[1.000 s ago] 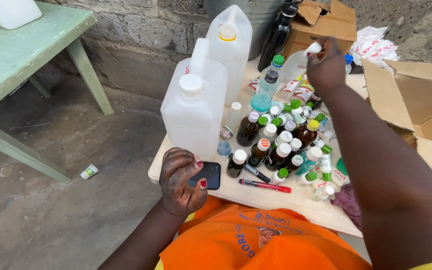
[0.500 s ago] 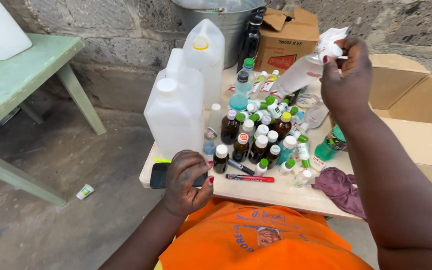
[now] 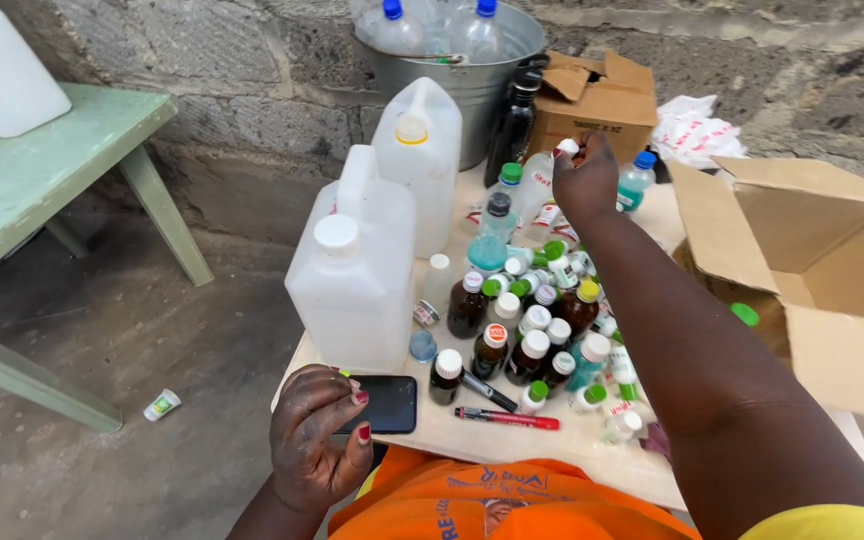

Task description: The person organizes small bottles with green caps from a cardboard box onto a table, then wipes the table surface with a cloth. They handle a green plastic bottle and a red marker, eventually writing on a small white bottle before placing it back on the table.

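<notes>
A clear white-capped bottle [image 3: 542, 172] is clamped in the right hand [image 3: 584, 182], fingers closed on it, at the bench's [image 3: 432, 432] twelve o'clock edge. At seven o'clock a black phone [image 3: 384, 404] is touched by the left hand [image 3: 314, 440], fingers loosely curled

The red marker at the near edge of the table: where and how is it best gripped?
Probably at mid-barrel, from straight above, the grip pinching across its width. The red marker lies flat, running left to right, with bare table on its near side, while small bottles crowd just behind it. The left hand is nearest.
</notes>
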